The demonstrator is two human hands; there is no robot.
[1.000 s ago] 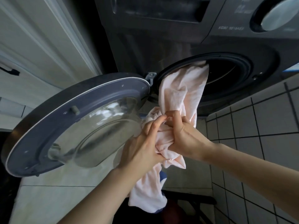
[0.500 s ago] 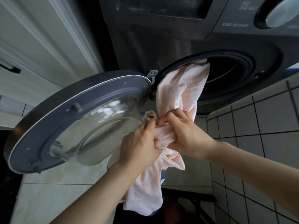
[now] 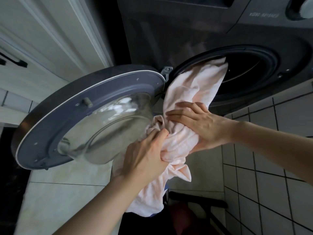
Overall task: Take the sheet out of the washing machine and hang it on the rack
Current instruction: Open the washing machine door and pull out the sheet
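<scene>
head view: sheet (image 3: 194, 85) trails from the drum opening (image 3: 250, 68) of the washing machine (image 3: 186, 31), past the open door (image 3: 55, 122). left hand (image 3: 145, 156) clenches a bunched fold, right hand (image 3: 199, 126) wraps the roll just above. best to pull hand over hand, keeping cloth clear of the hinge (image 3: 166, 72).

White panelled cabinet (image 3: 42, 36) with black handle (image 3: 14, 61) up-left of the grip. Large pale tiles (image 3: 64, 197) below-left. Small white tiles (image 3: 274, 175), dark grout, right.
</scene>
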